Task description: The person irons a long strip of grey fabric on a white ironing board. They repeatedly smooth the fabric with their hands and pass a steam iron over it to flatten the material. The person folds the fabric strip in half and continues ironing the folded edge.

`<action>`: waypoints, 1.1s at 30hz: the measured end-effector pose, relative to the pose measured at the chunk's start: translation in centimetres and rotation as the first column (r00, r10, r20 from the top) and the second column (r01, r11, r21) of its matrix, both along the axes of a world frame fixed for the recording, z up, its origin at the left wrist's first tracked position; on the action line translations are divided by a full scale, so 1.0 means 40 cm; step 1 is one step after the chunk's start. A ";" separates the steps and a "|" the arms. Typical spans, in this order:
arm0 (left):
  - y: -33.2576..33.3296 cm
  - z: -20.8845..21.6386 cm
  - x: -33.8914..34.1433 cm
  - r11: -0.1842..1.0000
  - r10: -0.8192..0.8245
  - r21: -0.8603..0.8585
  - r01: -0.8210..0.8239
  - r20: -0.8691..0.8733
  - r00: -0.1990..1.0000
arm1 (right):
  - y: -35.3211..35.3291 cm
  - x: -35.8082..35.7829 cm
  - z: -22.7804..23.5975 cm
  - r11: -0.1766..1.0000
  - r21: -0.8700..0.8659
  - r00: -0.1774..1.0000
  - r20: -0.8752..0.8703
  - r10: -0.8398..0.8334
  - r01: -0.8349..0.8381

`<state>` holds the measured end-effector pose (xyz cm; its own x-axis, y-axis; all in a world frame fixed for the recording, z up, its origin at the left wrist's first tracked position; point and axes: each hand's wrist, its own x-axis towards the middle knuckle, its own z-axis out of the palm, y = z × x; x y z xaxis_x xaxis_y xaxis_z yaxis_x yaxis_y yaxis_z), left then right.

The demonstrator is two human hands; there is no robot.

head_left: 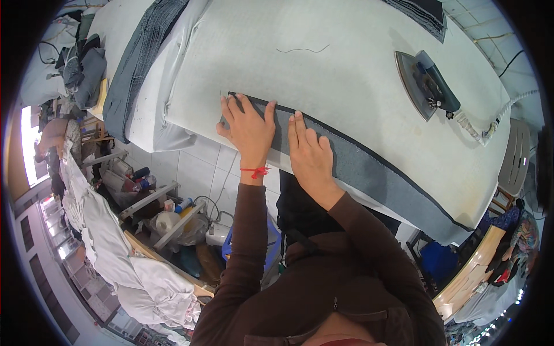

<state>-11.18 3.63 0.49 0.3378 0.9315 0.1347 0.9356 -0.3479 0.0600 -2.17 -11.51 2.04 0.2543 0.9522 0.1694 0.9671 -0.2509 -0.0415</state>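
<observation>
On the table (248, 34), your left hand (249, 128) and right hand (311, 154) press cloth (369, 175) down, pinching nothing; it looks light, limp: hold its edges.

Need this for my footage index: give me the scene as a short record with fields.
Left hand: on the grey fabric strip, fingers spread
Right hand: on the same strip, two fingers extended
Strip position: along the near edge of the white table
Iron: on the table, at right
Thread: loose on the table, beyond the hands
</observation>
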 end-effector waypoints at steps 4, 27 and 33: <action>0.003 -0.004 -0.013 0.997 0.002 -0.074 0.004 0.069 0.998 | -0.006 0.007 -0.013 0.998 0.051 0.992 -0.129 -0.012 0.019; 0.038 0.011 -0.015 0.959 0.226 -0.233 -0.163 0.278 0.934 | -0.020 0.027 -0.003 1.000 0.006 0.997 -0.078 0.012 -0.011; 0.028 0.002 -0.011 0.972 0.191 -0.182 -0.148 0.249 0.950 | -0.028 0.046 0.005 0.999 0.008 0.996 -0.072 0.045 -0.045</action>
<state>-11.62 4.76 0.58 0.1461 0.9884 0.0422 0.9232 -0.1515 0.3532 -0.34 -12.62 2.24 0.2229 0.9619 0.1582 0.9719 -0.2066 -0.1127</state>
